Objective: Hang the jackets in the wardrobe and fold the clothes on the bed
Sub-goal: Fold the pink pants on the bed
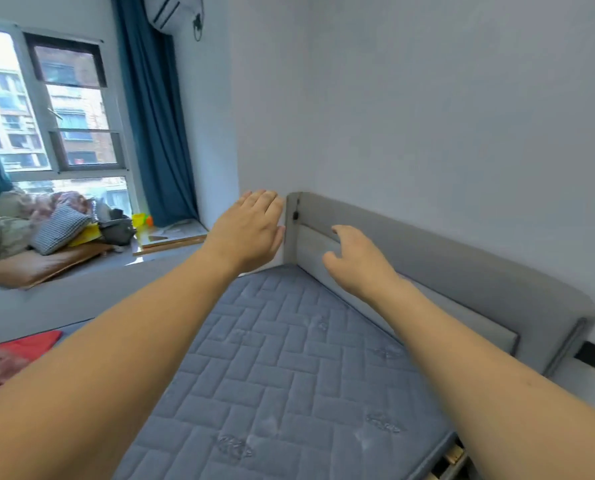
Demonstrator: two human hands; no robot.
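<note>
Both my arms stretch out over the bare blue-grey quilted mattress [282, 368] of the bed. My left hand [249, 230] is flat, fingers straight, above the mattress's far corner near the end of the grey headboard [445, 271]. My right hand [355, 261] hangs in front of the headboard with loosely curled fingers and holds nothing. Red and patterned clothes [15, 355] lie at the left edge of the bed, partly behind my left forearm. No wardrobe or jacket is in view.
A window seat [92, 268] on the left carries a brown cushion [40, 265], a checked pillow [59, 228], bedding, a dark bag [118, 230] and a yellow toy. Blue curtains [154, 116] frame the window. White walls meet behind the headboard; wooden slats [452, 459] show at the bed's lower right.
</note>
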